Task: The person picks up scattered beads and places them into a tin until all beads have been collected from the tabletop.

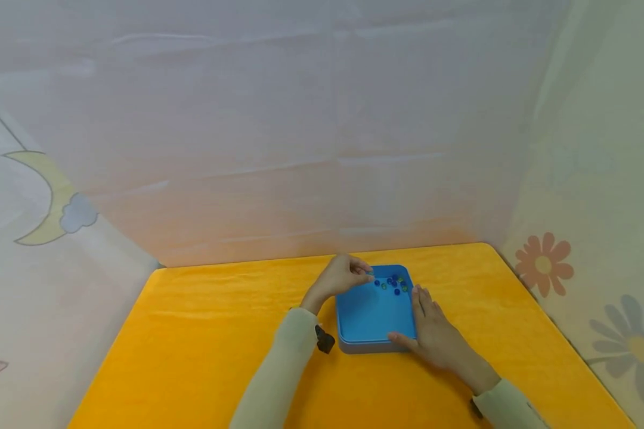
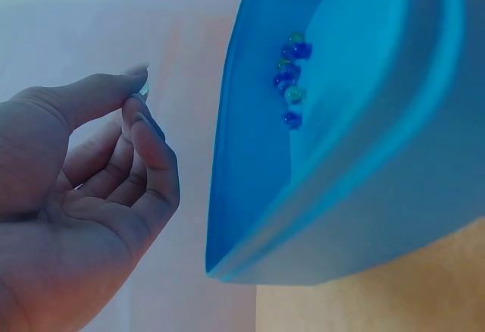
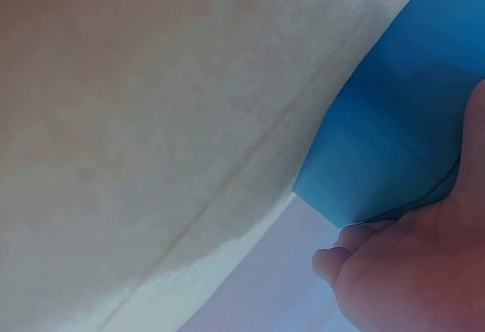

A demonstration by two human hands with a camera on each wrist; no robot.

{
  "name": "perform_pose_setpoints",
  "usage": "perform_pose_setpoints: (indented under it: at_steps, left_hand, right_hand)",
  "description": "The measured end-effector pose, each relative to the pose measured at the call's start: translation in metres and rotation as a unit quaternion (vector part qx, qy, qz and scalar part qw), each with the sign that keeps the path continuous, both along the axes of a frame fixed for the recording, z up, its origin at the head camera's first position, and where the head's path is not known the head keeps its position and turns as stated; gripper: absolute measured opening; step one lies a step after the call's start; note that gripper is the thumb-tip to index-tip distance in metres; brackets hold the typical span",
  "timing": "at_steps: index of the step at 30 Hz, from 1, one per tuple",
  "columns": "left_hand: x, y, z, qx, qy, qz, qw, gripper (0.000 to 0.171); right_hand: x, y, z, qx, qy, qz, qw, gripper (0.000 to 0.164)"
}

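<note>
A square blue box [image 1: 374, 316] without a lid sits on the yellow cloth, several blue and yellow-green marbles [image 1: 394, 282] grouped on its floor toward the far right corner. Over the box's far left part is my left hand [image 1: 342, 275], pinching a small pale-green marble [image 2: 144, 88] between thumb and forefinger. The other left fingers curl loosely, as the left wrist view shows. My right hand [image 1: 437, 330] lies against the box's right side, fingers extended along the wall and thumb at the near rim. A sleeve fills much of the right wrist view.
The yellow cloth [image 1: 204, 333] covers the table. Behind it rises a pale backdrop [image 1: 300, 149], and side panels printed with a moon [image 1: 53, 196] and flowers [image 1: 544, 264] stand left and right.
</note>
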State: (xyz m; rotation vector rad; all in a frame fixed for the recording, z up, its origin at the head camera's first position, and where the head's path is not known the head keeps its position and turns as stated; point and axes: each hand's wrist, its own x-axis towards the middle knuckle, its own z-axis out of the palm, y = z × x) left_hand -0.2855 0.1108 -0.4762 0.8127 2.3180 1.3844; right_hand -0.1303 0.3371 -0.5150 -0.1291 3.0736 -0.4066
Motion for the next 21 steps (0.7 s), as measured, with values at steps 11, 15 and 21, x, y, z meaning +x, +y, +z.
perform_pose_setpoints:
  at_steps: [11, 15, 21]
  left_hand:
    - [-0.001, 0.015, 0.004, -0.008, 0.006, 0.002, 0.9999, 0.023]
    - [-0.001, 0.019, 0.001, -0.007, -0.006, 0.005, 0.9999, 0.021]
    - [-0.003, 0.025, -0.002, -0.009, -0.014, 0.012, 0.9998, 0.020]
  right_hand:
    - [0.001, 0.001, -0.002, -0.004, 0.013, 0.009, 1.000, 0.121]
    - [0.002, 0.001, -0.003, -0.012, 0.009, 0.011, 1.000, 0.120]
    - [0.002, 0.001, -0.001, -0.013, 0.016, 0.012, 1.000, 0.120]
